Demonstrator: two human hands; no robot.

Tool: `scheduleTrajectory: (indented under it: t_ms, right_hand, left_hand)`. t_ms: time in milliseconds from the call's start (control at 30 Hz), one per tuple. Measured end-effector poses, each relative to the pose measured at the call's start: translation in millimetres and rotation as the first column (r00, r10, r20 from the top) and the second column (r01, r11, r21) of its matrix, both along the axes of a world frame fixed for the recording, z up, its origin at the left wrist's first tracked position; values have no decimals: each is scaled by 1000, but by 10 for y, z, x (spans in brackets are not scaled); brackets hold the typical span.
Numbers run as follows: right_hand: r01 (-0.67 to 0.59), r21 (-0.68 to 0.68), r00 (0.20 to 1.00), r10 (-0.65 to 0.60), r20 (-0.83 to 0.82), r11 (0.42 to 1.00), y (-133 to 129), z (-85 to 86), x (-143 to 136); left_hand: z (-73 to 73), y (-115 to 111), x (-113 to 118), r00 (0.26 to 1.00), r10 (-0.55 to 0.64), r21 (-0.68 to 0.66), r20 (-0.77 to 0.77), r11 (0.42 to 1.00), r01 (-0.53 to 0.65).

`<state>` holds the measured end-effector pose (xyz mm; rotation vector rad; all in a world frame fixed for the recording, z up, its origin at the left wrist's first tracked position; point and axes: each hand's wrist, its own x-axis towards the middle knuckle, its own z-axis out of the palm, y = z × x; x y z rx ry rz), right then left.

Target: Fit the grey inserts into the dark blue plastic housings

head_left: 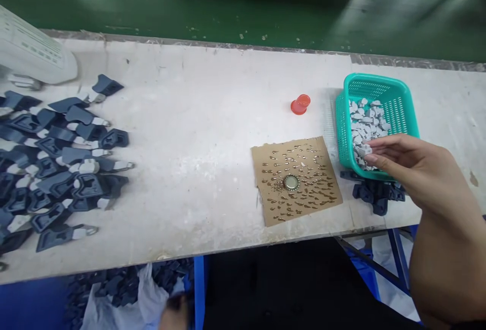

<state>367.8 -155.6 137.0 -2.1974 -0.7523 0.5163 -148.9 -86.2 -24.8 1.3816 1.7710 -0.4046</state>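
My right hand (412,160) reaches over the near rim of a green plastic basket (343,132). Thumb and fingers are pinched on a small light grey plastic piece (365,150), above many similar grey pieces (370,120) inside. Low in the picture, my left hand (173,316) is smeared by motion over a blue bin of dark parts (121,284); something dark shows at its fingers, but I cannot tell whether it is held. Several dark blue plastic parts (374,193) lie against the basket's near side.
A piece of brown cardboard (273,158) bears glistening drops and a round metal cap (291,182). Behind it stands a small red cup-shaped piece (301,104). Dark blue parts with grey ends (72,155) cover the table's left side, near a white container (34,51).
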Motion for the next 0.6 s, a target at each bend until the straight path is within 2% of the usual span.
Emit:
scheduleTrajectory:
  t_ms: [100, 200, 333, 500, 600]
  right_hand:
    - [43, 156, 984, -15, -180, 987, 16, 33, -95]
    - [65, 241, 940, 21, -342, 968, 46, 53, -176]
    - [74, 295, 886, 73, -458, 953, 77, 59, -269]
    - [72, 326, 848, 114, -517, 943, 95, 25, -375]
    - [63, 328, 839, 127, -529, 943, 103, 18, -420]
  left_hand:
    - [-179, -246, -36, 999, 46, 7, -18, 999, -45]
    - [-242, -323, -97, 997, 64, 16, 39, 998, -65]
    - [-251, -259, -158, 993, 80, -7, 85, 997, -80]
    - [-202, -99, -202, 994, 84, -42, 68, 996, -81]
    - [-137, 35, -263, 979, 159, -89, 125, 985, -148]
